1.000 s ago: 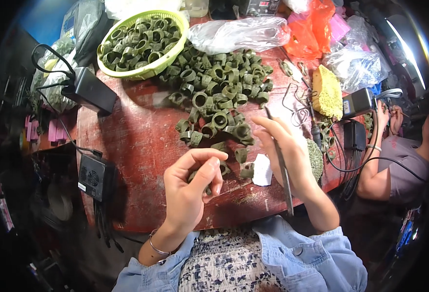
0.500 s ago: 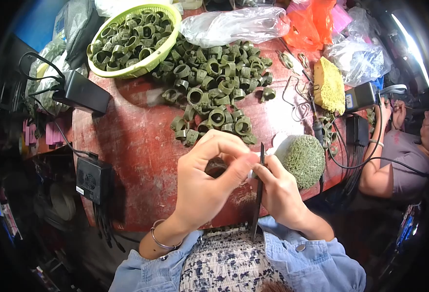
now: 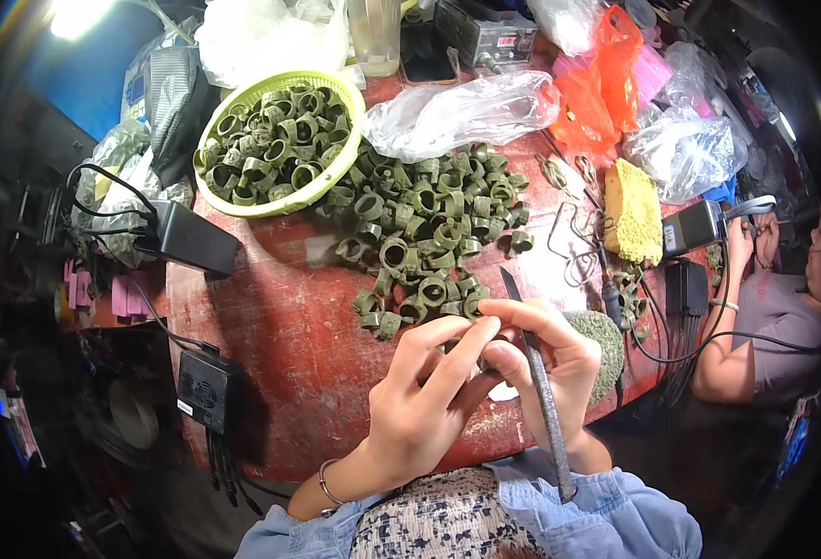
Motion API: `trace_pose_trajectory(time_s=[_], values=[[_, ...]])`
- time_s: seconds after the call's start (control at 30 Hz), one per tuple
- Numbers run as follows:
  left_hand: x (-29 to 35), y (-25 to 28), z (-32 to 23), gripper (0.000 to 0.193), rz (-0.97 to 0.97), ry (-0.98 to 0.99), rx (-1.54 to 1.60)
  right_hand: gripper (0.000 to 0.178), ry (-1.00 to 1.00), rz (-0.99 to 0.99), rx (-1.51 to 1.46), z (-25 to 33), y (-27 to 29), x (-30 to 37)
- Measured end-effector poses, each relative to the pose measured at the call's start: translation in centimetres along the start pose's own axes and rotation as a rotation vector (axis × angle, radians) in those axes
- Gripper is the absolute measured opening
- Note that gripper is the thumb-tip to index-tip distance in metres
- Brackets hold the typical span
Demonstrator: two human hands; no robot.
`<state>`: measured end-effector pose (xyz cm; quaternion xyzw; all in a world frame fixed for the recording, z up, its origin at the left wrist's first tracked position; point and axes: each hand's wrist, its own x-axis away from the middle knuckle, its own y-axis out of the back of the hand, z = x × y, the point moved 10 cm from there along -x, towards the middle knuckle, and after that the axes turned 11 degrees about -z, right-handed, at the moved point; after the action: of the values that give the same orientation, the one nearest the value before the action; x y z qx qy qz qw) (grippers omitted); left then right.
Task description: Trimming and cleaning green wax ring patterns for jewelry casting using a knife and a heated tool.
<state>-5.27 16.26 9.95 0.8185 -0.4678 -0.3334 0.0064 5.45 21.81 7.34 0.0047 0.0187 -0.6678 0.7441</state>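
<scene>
My right hand is closed around a long, thin, dark file, which stands steeply with its narrow end up and its other end over my right sleeve. Against it, fingertips nearly touching, is my left hand, its fingers pinched together. Whatever lies between those fingertips is small and mostly hidden. Just beyond both hands a heap of dark green rings spreads over the red table. A green, rough-textured sponge sits partly behind my right hand.
More rings fill a light green basket at the far left. Clear plastic bags, an orange bag and a yellow sponge lie farther back. Black power adapters with cables flank the table. Another person sits at the right.
The view has shifted, so the table sits lower in it. The fingers of both hands have regrouped, and the file has turned to show its broad face, its top now leaning left.
</scene>
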Motion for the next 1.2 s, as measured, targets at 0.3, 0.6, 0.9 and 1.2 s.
trace_pose_trajectory(time_s=[0.3,0.6,0.9,1.2], values=[[-1.0,1.8,0.9,0.046,-0.094,0.07,0.068,0.019,0.246,0.047,0.084,2.3,-1.5,-0.5],[0.3,0.5,4.7,0.044,-0.03,0.653,0.631,0.032,0.411,-0.168,0.06,2.7,1.3,0.2],[1.3,-0.1,5.8,0.058,-0.047,0.873,0.759,0.026,0.286,0.043,-0.157,0.7,0.3,0.4],[1.5,0.0,6.3,0.06,-0.049,0.899,0.649,0.015,0.252,0.177,-0.193,1.0,-1.5,0.1]])
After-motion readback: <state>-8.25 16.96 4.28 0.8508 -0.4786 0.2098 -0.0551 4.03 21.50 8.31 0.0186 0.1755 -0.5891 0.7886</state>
